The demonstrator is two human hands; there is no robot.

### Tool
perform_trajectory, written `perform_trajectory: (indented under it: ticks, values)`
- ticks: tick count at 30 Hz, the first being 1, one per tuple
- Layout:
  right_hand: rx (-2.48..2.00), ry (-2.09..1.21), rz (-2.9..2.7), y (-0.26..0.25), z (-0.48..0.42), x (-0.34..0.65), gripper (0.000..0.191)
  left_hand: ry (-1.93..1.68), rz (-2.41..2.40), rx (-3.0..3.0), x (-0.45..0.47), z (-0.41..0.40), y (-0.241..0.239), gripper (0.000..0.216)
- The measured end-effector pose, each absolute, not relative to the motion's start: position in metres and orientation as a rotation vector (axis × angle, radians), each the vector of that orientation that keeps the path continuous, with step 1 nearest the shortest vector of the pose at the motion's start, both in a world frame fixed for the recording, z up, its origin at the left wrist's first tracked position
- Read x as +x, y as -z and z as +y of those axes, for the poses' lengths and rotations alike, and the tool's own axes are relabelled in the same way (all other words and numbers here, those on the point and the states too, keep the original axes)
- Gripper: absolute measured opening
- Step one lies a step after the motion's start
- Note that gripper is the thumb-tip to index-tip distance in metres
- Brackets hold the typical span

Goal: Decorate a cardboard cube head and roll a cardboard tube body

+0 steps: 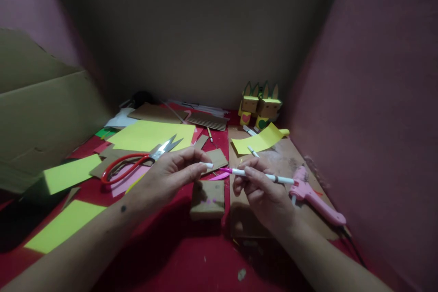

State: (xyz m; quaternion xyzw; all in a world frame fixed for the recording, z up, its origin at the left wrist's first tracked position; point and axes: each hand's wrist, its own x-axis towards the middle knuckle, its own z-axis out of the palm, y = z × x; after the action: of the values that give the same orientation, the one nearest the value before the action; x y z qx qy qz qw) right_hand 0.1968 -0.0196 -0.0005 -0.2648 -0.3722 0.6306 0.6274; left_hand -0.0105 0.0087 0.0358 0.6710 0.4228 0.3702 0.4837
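My right hand (pixel 262 189) grips a white marker (pixel 270 176) with a pink tip pointing left. My left hand (pixel 171 173) pinches the marker's small white cap (pixel 206 164) between thumb and fingers, just left of the tip. Below and between both hands lies a small brown cardboard box (pixel 207 198) with pink dots on its near face. It rests on the red table surface (pixel 164 246).
Red-handled scissors (pixel 133 162) lie left of my left hand on yellow paper (pixel 150 134). A pink glue gun (pixel 313 196) lies at right on a cardboard sheet (pixel 290 159). Two cardboard rabbit figures (pixel 260 107) stand at the back. Green paper sheets (pixel 65 226) and a large cardboard panel (pixel 41 114) sit left.
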Motion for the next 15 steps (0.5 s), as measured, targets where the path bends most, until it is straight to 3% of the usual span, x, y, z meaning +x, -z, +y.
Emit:
perform_trajectory:
  ticks: [15]
  values:
    - [-0.605, -1.496, -0.861, 0.0039, -0.0242, 0.1947, 0.014, -0.922, 1.054, 1.613, -0.0052, 0.0006, -0.0297, 0.02]
